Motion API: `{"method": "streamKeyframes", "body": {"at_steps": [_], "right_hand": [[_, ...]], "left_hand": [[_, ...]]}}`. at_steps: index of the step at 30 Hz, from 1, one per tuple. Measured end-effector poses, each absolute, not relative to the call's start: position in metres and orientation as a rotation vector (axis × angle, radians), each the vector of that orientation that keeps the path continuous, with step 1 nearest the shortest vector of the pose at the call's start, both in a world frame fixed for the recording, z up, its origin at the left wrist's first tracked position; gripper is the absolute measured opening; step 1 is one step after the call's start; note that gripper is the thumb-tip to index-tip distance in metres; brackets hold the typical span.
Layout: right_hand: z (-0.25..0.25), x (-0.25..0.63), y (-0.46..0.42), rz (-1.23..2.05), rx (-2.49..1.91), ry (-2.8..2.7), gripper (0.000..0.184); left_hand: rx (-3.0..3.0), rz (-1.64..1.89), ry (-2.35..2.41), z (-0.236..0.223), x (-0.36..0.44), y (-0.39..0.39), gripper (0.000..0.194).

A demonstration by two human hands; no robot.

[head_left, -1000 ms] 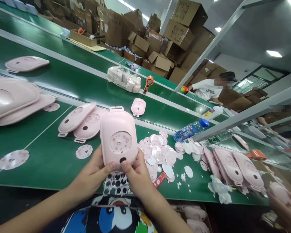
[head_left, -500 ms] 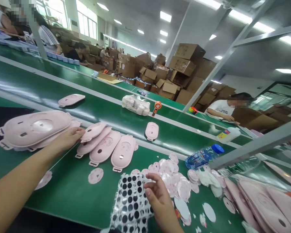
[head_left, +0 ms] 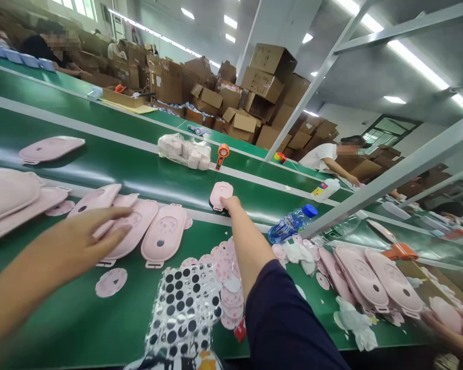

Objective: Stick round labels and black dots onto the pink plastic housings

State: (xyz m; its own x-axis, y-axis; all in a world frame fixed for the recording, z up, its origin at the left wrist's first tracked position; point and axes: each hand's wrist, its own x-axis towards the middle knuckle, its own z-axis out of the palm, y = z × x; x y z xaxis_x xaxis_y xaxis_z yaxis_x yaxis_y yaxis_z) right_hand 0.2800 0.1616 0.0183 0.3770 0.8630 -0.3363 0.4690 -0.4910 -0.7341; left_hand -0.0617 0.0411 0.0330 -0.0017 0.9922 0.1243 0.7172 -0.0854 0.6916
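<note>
A flat oval shell of matte pink plastic (head_left: 219,194) lies on the far green conveyor belt (head_left: 262,203), and the right hand (head_left: 230,203), its forearm bare below a navy sleeve (head_left: 281,318), rests against the shell's near edge, narrowly closed; whether it grips cannot be told. The left hand (head_left: 75,241) is spread wide, its fingers (head_left: 111,228) over a row of similar pink plastic shells (head_left: 164,231). Nearby lie a glossy sheet printed with black dots (head_left: 181,303) and round pink printed stickers (head_left: 227,293) on the near green belt (head_left: 61,308) — stacked brown cardboard cartons (head_left: 262,87) fill the room behind.
</note>
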Motion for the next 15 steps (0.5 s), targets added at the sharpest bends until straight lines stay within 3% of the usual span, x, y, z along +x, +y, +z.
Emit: {"method": "streamKeyframes", "body": {"at_steps": [2, 5, 8, 10, 15], "right_hand": [[0.013, 0.277, 0.164, 1.059, -2.054, -1.127, 0.032], [0.003, 0.270, 0.142, 1.162, -1.931, -1.165, 0.030], [-0.008, 0.260, 0.087, 1.249, -1.789, -1.295, 0.030], [-0.013, 0.255, 0.042, 1.279, -1.720, -1.419, 0.030], [-0.026, 0.254, -0.038, 0.953, -1.748, -1.874, 0.019]], "left_hand": [[1.829, 0.721, 1.632, 0.028, -0.033, 0.026, 0.049], [1.476, 0.815, 1.308, 0.007, 0.000, 0.024, 0.055], [0.910, 0.847, 1.022, -0.013, 0.033, 0.034, 0.066], [0.665, 0.882, 0.924, -0.021, 0.054, 0.037, 0.062], [0.681, 1.101, 0.889, -0.018, 0.070, 0.032, 0.071]]}}
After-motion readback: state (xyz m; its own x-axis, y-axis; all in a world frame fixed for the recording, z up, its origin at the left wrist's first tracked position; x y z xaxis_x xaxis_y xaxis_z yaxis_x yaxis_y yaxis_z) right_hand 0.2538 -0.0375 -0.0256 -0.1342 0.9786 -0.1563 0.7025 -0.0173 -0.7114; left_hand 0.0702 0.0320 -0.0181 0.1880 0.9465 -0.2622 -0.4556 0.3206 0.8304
